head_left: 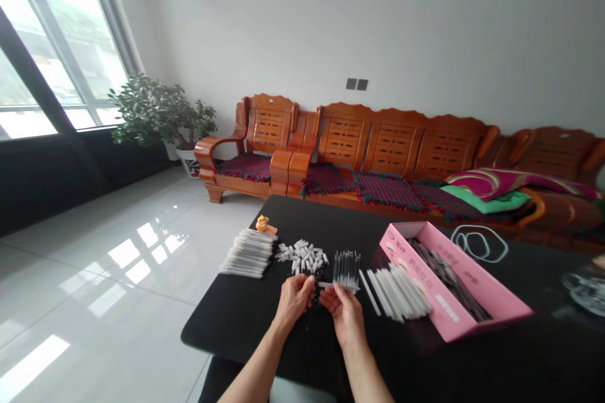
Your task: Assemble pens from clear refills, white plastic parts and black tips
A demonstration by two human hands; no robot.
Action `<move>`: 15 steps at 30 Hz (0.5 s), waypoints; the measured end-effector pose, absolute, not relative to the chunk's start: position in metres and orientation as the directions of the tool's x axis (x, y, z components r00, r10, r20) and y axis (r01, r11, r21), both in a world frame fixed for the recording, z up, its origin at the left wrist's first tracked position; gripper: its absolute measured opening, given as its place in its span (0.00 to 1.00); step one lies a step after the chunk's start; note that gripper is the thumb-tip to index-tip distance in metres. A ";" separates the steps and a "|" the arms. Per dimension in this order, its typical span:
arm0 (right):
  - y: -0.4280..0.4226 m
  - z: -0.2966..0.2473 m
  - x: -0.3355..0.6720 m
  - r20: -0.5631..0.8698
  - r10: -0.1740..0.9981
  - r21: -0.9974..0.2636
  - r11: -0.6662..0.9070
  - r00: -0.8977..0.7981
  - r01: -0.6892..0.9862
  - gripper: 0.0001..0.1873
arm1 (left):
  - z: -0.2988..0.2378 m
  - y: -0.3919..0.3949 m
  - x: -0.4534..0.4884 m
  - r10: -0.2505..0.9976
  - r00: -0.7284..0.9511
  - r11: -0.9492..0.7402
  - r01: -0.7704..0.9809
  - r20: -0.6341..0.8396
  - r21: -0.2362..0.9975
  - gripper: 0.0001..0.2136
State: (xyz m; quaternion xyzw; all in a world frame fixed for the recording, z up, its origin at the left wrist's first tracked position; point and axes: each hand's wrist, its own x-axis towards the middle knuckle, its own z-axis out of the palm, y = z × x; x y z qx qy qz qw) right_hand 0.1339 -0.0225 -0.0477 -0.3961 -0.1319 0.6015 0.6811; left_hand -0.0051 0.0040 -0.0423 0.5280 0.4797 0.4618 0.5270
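Note:
My right hand [348,318] pinches a thin whitish pen-like tube [326,284], which lies level and points toward my left hand. My left hand [295,300] is closed, thumb against fingers, close to the tube's left end; whatever it grips is too small to make out. Just beyond the hands lie small black pieces [319,274], partly hidden, and a heap of short white pieces [302,255]. A row of slim dark-tipped sticks [346,266] lies behind my right hand. White tubes [399,291] are laid side by side to its right.
Finished-looking whitish sticks [249,253] are stacked at the table's left, by a small yellow figurine [262,223]. A pink box [444,308] holding dark grey strips [449,277] stands right. Pale loops [479,244] and a glass dish [586,289] lie farther right on the black table [236,321].

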 end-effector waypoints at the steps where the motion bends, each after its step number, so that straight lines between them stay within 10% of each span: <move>1: -0.023 -0.047 0.134 -0.294 0.925 -0.701 -0.038 0.240 -0.712 0.19 | -0.043 0.005 -0.005 0.993 0.119 0.009 0.029 -0.012 1.000 0.21; 15: -0.022 -0.048 0.134 -0.283 0.927 -0.710 -0.031 0.246 -0.704 0.18 | -0.035 0.001 -0.002 0.988 0.101 -0.116 -0.010 0.116 0.993 0.06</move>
